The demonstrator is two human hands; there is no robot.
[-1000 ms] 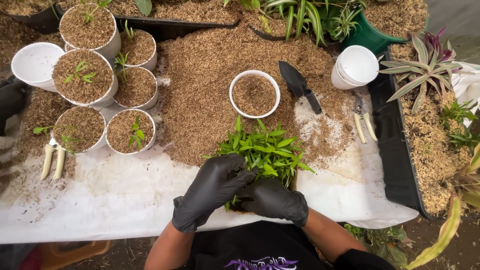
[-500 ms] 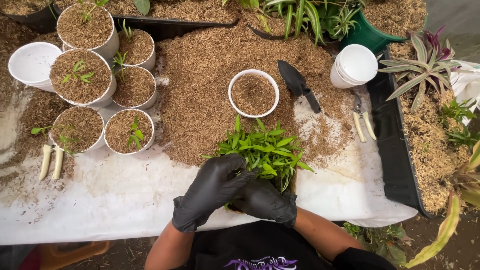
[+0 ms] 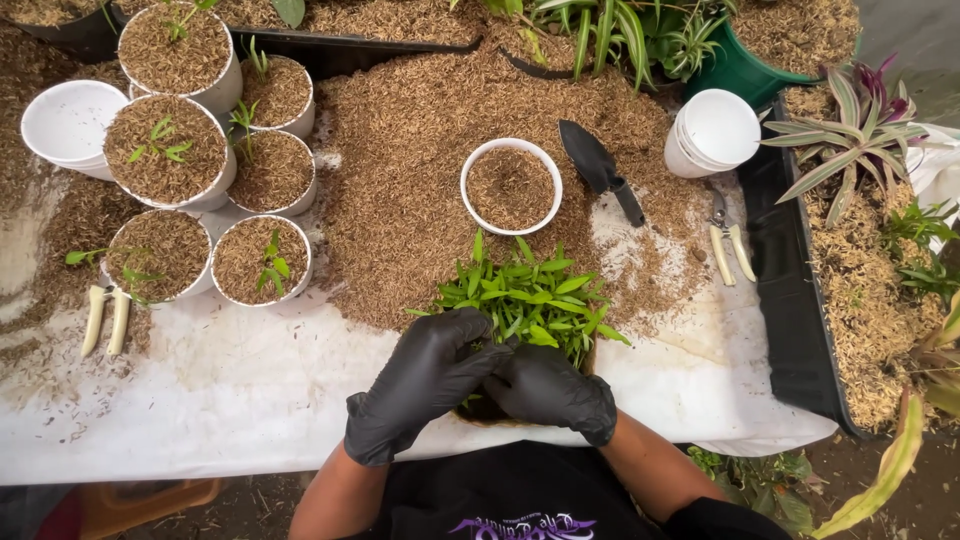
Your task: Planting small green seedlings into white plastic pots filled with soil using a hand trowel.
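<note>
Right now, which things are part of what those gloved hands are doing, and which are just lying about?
In hand:
left hand
right hand
clump of green seedlings
white pot of husk just beyond

Lying about:
black trowel
pruning shears
stack of empty white pots
planted pots

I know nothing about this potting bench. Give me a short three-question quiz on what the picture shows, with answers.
1. True or false: both gloved hands are on the clump of green seedlings.
2. Which tool lies just right of the filled white pot in the middle: A) black trowel, B) watering can, C) brush?
3. What fills that pot?

Key:
1. True: the left hand and the right hand grip its base together.
2. A, the black trowel.
3. Brown husk-like potting mix, no plant in it.
</note>
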